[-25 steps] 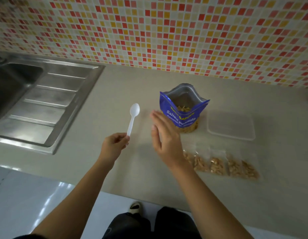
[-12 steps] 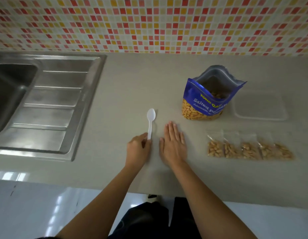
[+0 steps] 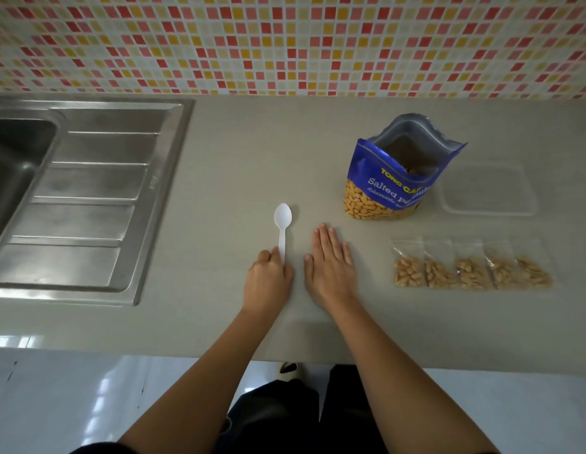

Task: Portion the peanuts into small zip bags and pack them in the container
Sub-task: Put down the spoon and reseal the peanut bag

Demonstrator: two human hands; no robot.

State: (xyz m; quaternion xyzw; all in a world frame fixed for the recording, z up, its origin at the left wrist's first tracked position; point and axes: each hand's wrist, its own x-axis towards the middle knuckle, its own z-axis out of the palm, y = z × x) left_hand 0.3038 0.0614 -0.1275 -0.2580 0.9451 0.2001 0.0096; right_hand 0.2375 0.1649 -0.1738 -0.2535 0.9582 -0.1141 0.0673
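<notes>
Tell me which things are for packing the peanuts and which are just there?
For the job: peanut bag, white spoon in the left hand, five small filled bags, clear container.

Just there: sink, tiled wall. The right hand lies flat on the counter.

Matt beige stone-like countertop [image 3: 219, 158]; brushed stainless-steel sink [image 3: 88, 198]; glossy blue foil peanut pouch [image 3: 393, 178]; smooth white plastic spoon [image 3: 282, 224]; clear plastic zip bags [image 3: 472, 267].

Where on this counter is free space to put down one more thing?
Bare counter lies between the sink drainboard and the spoon, and behind the spoon toward the tiled wall. Crowded: the right side, with peanut bag, container and filled zip bags.
</notes>
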